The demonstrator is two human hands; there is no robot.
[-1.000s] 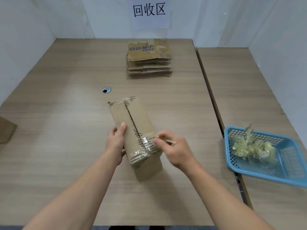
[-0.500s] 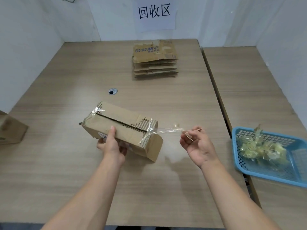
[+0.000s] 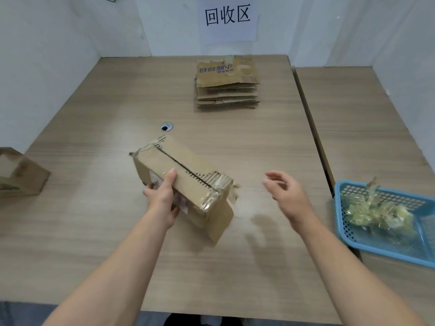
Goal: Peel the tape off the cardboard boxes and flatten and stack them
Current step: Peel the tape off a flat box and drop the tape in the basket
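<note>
The box (image 3: 188,175) is at mid-table (image 3: 94,231), the left hand (image 3: 162,196) on its near-left side, the right hand (image 3: 284,191) apart to its right. Behind it lies a grommet (image 3: 166,126). Farther back is the stack (image 3: 227,83), below a wall sign (image 3: 227,16). Tape scraps (image 3: 376,210) lie in a basket (image 3: 388,241) at right; a second box (image 3: 18,175) sits far left.

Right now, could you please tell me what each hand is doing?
Left hand: grips the cardboard box by its long side.
Right hand: open, with nothing visible in it.
</note>
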